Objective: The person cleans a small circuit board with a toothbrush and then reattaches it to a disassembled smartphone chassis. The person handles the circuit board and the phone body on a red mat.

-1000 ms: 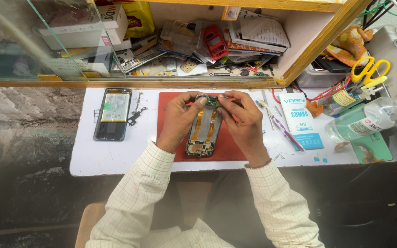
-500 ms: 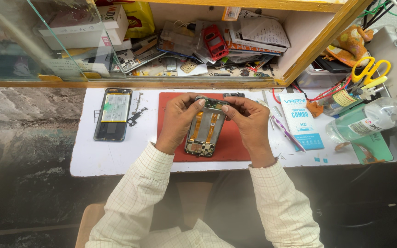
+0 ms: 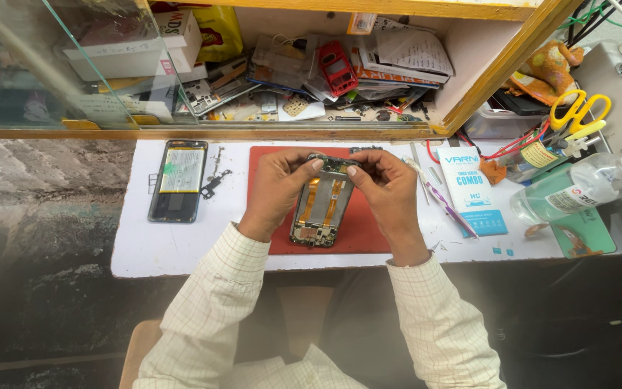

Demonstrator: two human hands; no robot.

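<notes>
red rubbery mat [image 3: 368, 234], left hand [image 3: 276, 191] and right hand [image 3: 390, 194] pinching opened phone [image 3: 322, 205] top edge

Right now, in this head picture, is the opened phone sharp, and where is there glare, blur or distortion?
Head view: the opened phone between the left hand and right hand is fairly sharp and evenly lit; the glass pane top left shows hazy reflections; edges bend from the wide lens; the sleeves look soft.

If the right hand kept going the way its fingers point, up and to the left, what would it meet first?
The right hand already has its fingertips at the top edge of the opened phone; pushing on, it would probably meet the left hand, whose thumb sits just opposite. Height difference is hard to judge.
</notes>
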